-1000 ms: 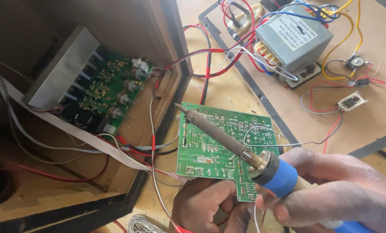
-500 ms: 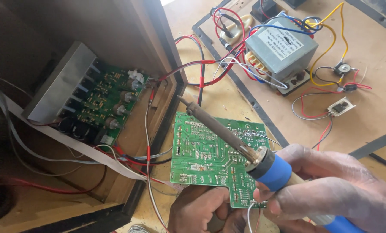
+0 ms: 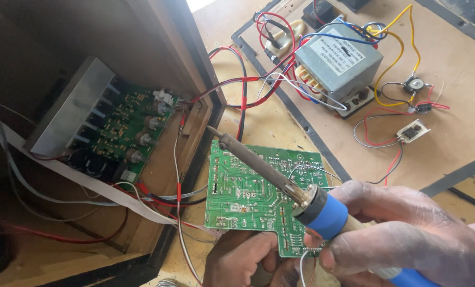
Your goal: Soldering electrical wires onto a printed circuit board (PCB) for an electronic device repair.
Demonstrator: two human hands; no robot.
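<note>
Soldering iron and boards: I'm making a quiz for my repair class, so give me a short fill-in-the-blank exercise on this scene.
1. The right hand holds a soldering iron with a ____ handle.
2. The left hand holds up a ____ circuit board from below.
3. The iron's tip points toward the open wooden ____.
4. The grey transformer lies on the ____.

Missing words: blue; green; cabinet; table

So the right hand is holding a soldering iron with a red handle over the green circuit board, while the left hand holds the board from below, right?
Not quite: the soldering iron has a blue handle, not red. The rest stands: the right hand holds it over the green circuit board, and the left hand holds the board from below. The head view shows this.
</note>
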